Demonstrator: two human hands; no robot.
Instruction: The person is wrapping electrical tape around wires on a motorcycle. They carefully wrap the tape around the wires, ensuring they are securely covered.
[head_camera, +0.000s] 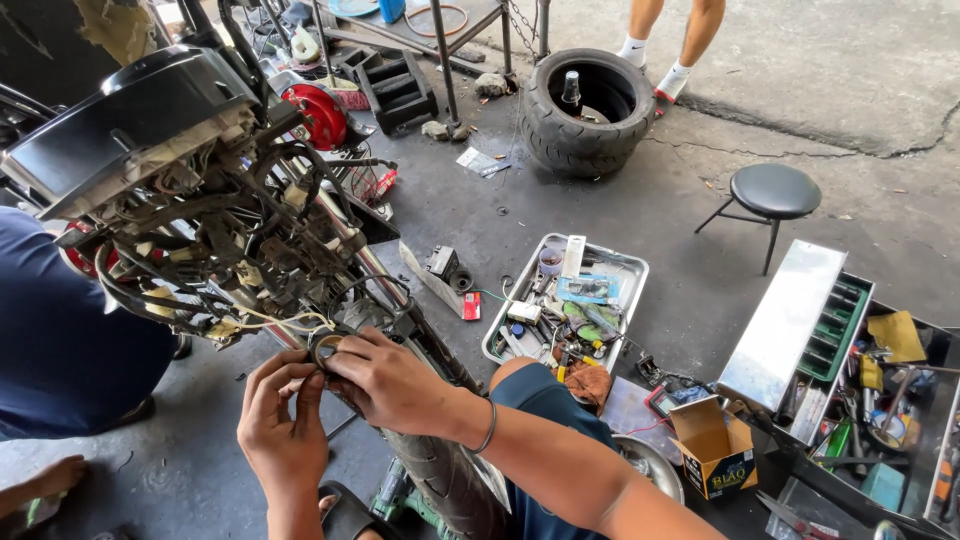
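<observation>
The stripped front of a motorcycle (200, 190) fills the left, its wiring and cables bare under the instrument housing (120, 120). Both my hands work at the base of the steering stem, above the front tyre (445, 480). My right hand (385, 385) pinches a small round ring-shaped part (325, 347) there. On the same spot, from the left, my left hand (280, 420) has its fingertips closed. A thin bracelet sits on my right wrist.
A metal tray (630, 272) of tools and small parts lies on the concrete floor to the right. An open toolbox (800, 320), a small cardboard box (715, 455), a black stool (775, 192) and a loose tyre (585, 110) stand nearby. Another person in blue (60, 340) is at left; someone's legs (670, 40) stand beyond.
</observation>
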